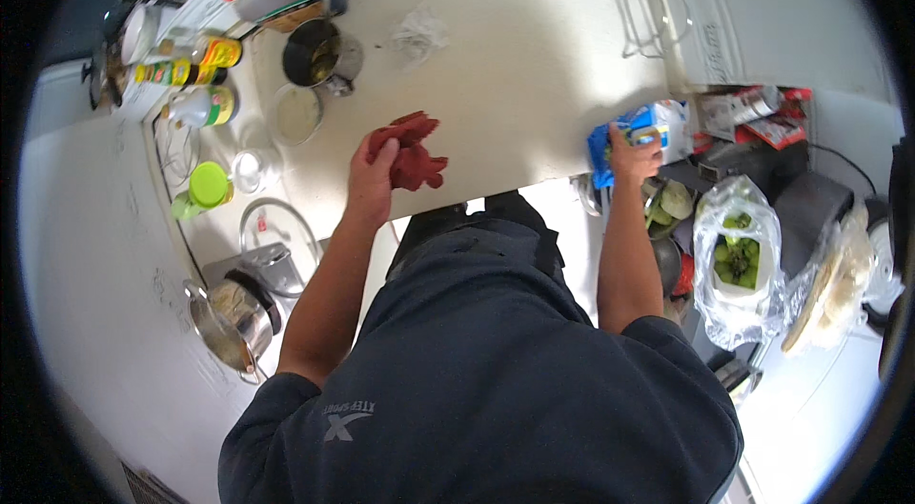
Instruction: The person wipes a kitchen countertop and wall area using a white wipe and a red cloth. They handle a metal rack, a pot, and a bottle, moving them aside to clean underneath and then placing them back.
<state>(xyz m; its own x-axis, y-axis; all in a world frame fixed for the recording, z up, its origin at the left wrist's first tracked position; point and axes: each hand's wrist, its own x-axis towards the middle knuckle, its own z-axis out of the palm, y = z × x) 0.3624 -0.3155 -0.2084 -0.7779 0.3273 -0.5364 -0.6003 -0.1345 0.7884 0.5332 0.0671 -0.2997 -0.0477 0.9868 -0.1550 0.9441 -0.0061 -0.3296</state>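
Note:
My left hand (373, 168) holds a crumpled red cloth (414, 161) just above the front edge of the cream countertop (500, 97). On the right, my right hand (634, 154) grips a blue and white plastic package (661, 124) at the counter's front right corner. A crumpled piece of clear or white plastic or tissue (419, 32) lies farther back on the counter. Left of it stands a dark-lined metal pot (309, 50), with a round pale container (297, 115) in front of it.
Bottles (207, 106), a green-lidded jar (209, 184) and a glass lid (261, 218) crowd the left side. A steel pot (232, 325) stands at the lower left. A wire rack (640, 18) is at the back right. Green grapes in a plastic bag (738, 261) lie at the right.

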